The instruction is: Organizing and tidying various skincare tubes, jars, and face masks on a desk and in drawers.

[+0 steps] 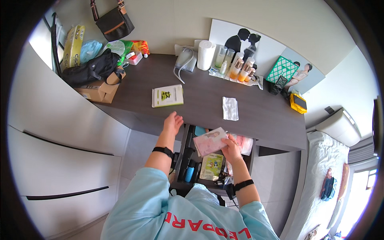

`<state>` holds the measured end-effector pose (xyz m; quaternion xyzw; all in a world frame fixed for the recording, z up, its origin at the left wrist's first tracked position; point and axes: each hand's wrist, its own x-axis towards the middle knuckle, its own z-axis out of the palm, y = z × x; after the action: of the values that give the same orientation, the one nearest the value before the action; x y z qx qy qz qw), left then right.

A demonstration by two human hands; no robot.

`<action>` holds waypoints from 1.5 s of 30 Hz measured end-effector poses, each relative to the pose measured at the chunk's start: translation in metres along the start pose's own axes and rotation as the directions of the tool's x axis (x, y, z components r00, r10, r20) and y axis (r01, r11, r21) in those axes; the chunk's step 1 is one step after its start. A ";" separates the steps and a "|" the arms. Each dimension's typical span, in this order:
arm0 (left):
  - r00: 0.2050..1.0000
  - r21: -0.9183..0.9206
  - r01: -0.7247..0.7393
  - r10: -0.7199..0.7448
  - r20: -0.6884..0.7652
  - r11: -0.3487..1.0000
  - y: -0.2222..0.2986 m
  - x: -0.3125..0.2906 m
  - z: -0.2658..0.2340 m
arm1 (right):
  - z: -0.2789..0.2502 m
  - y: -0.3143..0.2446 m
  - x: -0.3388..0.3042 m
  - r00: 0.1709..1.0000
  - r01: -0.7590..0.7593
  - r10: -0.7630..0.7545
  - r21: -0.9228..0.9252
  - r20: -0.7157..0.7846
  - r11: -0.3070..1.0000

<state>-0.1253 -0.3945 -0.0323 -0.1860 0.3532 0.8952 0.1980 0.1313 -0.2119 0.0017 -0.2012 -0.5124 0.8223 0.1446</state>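
Observation:
Over the pulled-out drawer (185, 150), my right hand (232, 148) grips a flat pink packet (209, 142) with a picture on its front. The packet is tilted, its right edge between thumb and fingers. My left hand (173, 123) holds nothing; its fingers are apart near the desk's front edge, left of the drawer. On the desk beyond it lies a white and green flat box (167, 96). Inside the drawer are a yellow-green packet (211, 166), a blue bottle (189, 173) and pink-white packets (245, 145), partly hidden by my right hand.
A white folded tissue (230, 109) lies on the dark desk (200, 100). Bottles (236, 69), a white cylinder (205, 55) and a yellow pack (298, 103) stand along the back. A black bag (92, 69) rests on a cardboard box (98, 91) at left. Right is a bed (326, 168).

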 end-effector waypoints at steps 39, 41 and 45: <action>0.843 0.607 0.472 -0.528 -0.100 0.640 -0.036 -0.136 -0.064 | -0.040 0.083 -0.005 0.790 0.099 0.608 -0.965 -0.072 -0.244; 0.848 0.594 0.472 -0.519 -0.104 0.651 -0.034 -0.134 -0.061 | -0.049 0.078 -0.002 0.750 0.225 0.647 -0.973 0.139 -0.052; 0.871 0.536 0.465 -0.472 -0.137 0.704 -0.017 -0.129 -0.076 | -0.014 0.006 0.005 0.691 0.179 0.690 -0.975 0.218 0.129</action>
<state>0.0082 -0.4658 -0.0328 -0.1992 0.5365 0.6750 0.4657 0.1336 -0.2012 -0.0103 -0.0410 -0.8730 0.3225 -0.3637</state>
